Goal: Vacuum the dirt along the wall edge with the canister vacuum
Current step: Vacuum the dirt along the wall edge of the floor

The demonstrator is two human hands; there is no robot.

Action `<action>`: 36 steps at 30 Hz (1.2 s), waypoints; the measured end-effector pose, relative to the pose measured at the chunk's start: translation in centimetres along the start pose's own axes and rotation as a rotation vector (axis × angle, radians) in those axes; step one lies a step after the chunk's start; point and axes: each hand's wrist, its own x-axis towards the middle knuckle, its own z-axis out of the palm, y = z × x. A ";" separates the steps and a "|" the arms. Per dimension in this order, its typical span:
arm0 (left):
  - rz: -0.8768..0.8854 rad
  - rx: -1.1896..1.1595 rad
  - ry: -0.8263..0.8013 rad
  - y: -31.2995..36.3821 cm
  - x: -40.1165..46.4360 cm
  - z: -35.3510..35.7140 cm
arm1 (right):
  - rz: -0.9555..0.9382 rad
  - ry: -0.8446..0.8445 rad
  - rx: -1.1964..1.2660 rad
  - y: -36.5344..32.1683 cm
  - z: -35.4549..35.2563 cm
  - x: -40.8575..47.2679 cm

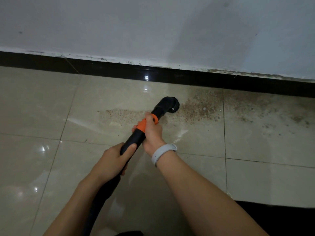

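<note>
A black vacuum wand with an orange collar runs from the bottom middle up toward the wall. Its round brush nozzle rests on the glossy beige tile floor, just short of the black baseboard. My right hand, with a pale wristband, grips the wand at the orange collar. My left hand grips the wand lower down, where the black hose begins. Brown gritty dirt lies right of the nozzle, and a thinner patch lies to its left. The canister is out of view.
A white wall with a scuffed lower edge rises above the baseboard. More scattered dirt spreads along the floor to the far right. A dark shape fills the bottom right corner.
</note>
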 end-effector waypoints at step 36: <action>-0.237 -0.229 0.543 -13.6 -8.3 -7.2 | 0.149 -0.380 -0.456 15.9 12.8 -2.9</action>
